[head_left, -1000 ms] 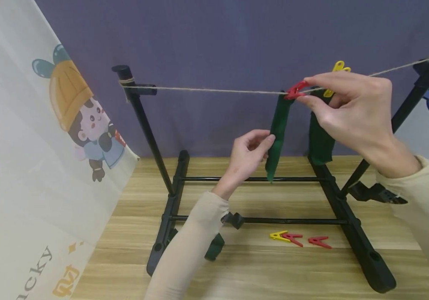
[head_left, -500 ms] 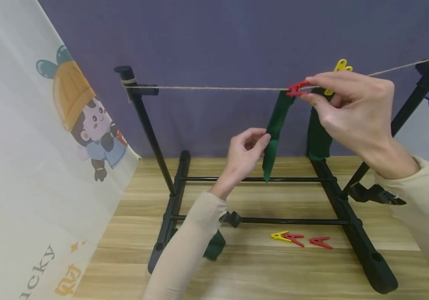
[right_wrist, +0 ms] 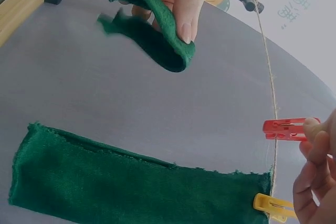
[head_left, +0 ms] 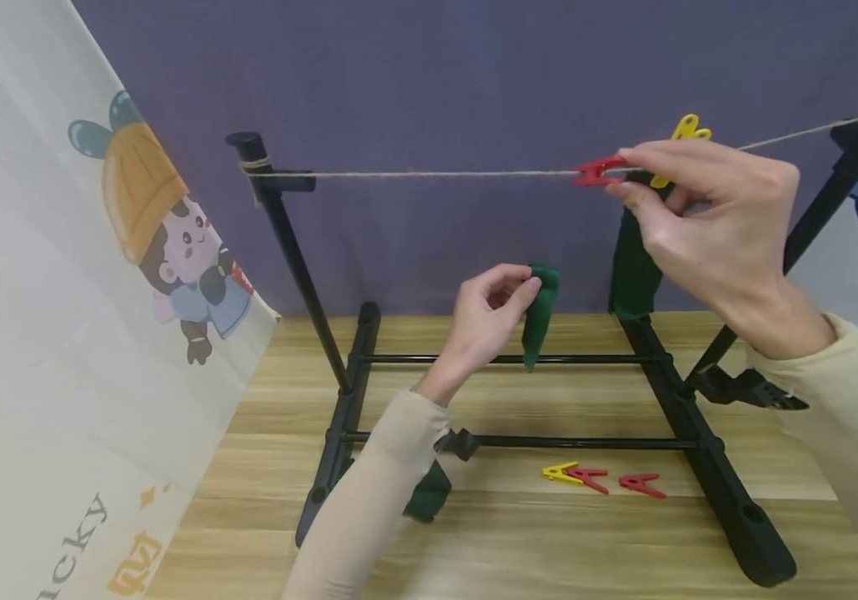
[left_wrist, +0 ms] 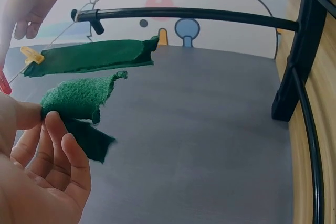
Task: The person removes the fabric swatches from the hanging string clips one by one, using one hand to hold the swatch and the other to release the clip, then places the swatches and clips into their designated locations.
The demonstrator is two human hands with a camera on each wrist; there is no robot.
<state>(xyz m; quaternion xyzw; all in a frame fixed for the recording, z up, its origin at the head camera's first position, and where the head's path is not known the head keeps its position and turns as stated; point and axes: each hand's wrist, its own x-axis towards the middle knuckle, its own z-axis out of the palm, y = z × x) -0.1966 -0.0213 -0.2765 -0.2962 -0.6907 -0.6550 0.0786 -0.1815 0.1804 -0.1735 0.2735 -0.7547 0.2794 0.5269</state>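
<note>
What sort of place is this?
Likely a staged indoor tabletop setup: a black frame strung with twine stands on a wood-grain surface, a cartoon-printed sheet beside it and a purple-grey backdrop behind.

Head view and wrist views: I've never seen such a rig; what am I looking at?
No machine, just a person's bare hands. One camera sits on the head, looking down; two more on the wrists, facing each hand's work. The left hand pinches a green cloth; the right hand pinches a red clip at a string. A yellow clip holds a hanging cloth to that string, tied to a black frame on a wooden table. On the table lie a loose yellow clip, two loose red clips and, partly hidden by the left sleeve, a dark green piece.
</note>
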